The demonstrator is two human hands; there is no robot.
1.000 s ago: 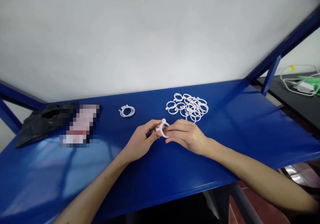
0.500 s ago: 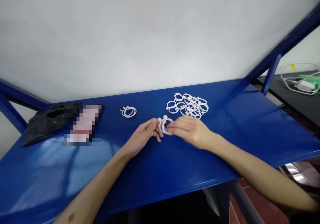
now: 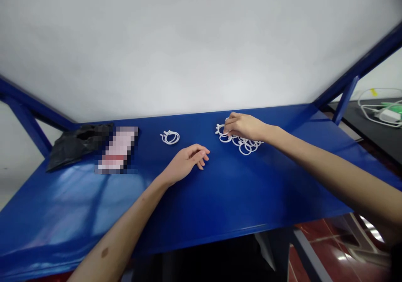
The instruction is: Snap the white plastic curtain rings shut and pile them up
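Note:
My right hand (image 3: 243, 126) reaches to the far side of the blue table (image 3: 220, 198) and rests on a pile of white plastic rings (image 3: 246, 144). Its fingers are curled and pinch a ring at the pile's left edge. My left hand (image 3: 188, 159) lies on the table in the middle, fingers loosely stretched, with nothing in it. A small stack of white rings (image 3: 170, 136) lies apart, just beyond and to the left of my left hand.
A black bag (image 3: 75, 144) and a blurred pink-and-white packet (image 3: 117, 150) lie at the table's far left. Blue frame struts (image 3: 354, 74) rise at both ends. A dark side table with white cables (image 3: 381, 112) stands to the right. A white wall is behind.
Both hands held one white ring at the table's middle. My right hand has since moved back and right onto the pile; my left hand has let go and rests empty.

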